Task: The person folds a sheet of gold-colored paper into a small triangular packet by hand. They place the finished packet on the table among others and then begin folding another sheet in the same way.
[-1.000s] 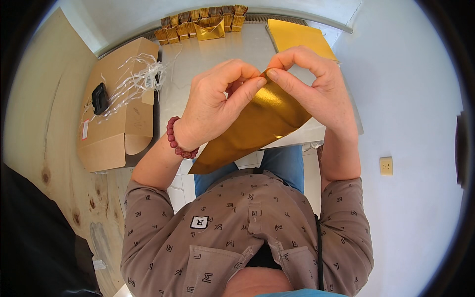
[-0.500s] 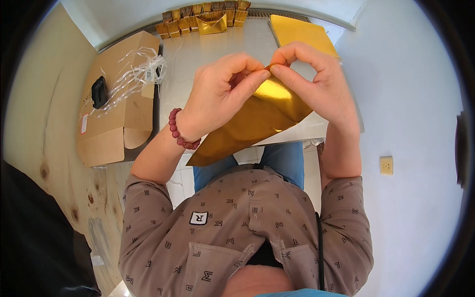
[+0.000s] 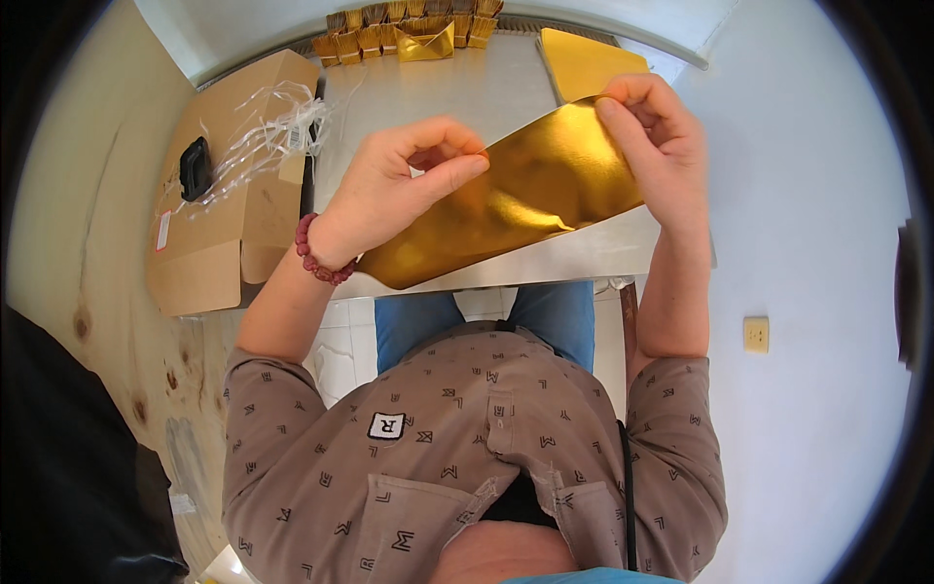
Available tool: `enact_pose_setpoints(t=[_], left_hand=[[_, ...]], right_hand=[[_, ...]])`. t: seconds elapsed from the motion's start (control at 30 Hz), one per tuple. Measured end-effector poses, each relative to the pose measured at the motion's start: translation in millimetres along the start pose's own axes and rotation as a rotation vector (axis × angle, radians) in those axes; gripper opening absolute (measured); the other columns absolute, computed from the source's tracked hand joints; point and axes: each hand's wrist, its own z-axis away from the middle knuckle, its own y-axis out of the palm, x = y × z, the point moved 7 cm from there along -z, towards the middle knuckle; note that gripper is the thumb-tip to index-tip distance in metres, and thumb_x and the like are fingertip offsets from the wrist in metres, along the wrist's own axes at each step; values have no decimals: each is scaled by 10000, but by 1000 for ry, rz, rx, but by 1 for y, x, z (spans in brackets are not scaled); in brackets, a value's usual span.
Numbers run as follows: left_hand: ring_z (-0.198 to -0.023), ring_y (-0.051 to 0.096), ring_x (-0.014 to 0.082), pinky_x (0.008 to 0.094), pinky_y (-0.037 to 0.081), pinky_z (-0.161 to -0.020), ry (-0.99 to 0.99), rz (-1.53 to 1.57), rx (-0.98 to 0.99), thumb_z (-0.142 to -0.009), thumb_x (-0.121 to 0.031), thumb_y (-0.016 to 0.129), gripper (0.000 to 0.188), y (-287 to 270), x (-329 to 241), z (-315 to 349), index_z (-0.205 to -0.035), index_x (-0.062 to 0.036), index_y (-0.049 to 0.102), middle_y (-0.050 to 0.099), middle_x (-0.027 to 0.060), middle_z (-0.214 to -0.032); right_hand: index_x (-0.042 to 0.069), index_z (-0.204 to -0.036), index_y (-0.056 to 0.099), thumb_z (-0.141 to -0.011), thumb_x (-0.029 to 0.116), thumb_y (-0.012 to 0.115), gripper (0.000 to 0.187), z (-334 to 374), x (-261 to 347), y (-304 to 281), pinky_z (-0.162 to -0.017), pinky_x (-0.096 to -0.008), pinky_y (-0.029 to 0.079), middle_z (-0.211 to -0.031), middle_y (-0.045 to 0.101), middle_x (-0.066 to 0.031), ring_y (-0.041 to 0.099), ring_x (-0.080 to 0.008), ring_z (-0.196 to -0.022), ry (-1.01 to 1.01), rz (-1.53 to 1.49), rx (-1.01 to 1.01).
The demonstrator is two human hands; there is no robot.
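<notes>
A sheet of shiny gold foil paper hangs slanted between my hands, above the table's near edge. My left hand pinches its upper edge between thumb and fingertips, and a dark red bead bracelet circles that wrist. Higher up, at the sheet's upper right corner, my right hand grips it between thumb and curled fingers. The foil is creased and catches bright light near its lower middle. Part of its left end lies behind my left hand and wrist.
Bundled brown sticks line the table's back edge, a folded gold piece before them. A stack of gold sheets sits back right. At left, a cardboard box carries white plastic strands and a black tape dispenser-like object.
My hands, together at the foil's top edge before, have moved apart, the left one leftward and the right one up and right. The foil now stretches out flatter between them.
</notes>
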Motion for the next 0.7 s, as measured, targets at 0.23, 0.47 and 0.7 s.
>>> enact_pose_setpoints(t=[0.23, 0.47, 0.7], left_hand=[[-856, 619, 58, 232, 514, -813, -38, -115, 56, -980, -83, 719, 89, -19, 9, 6, -1027, -6, 722, 713, -22, -939], [-723, 555, 45, 226, 478, -669, 56, -190, 10, -989, -173, 716, 146, -28, 3, 9, -993, -28, 731, 660, -39, -802], [-735, 588, 41, 212, 485, -670, -328, -127, 117, -999, -158, 690, 161, -31, 44, 11, -951, -6, 712, 670, -22, -807]], right_hand=[[34, -1011, 674, -998, 34, 688, 19, 1, -18, -20, -672, -161, 450, -891, 656, 62, 584, -2, -780, 16, -136, -112], [26, -1015, 663, -1019, 40, 655, 17, 8, -32, -27, -652, -180, 453, -878, 660, 26, 580, -24, -742, 40, -140, -164], [14, -1001, 677, -1004, 82, 660, 70, 25, -88, -23, -658, -221, 482, -858, 678, 3, 599, -53, -733, 259, -84, -200]])
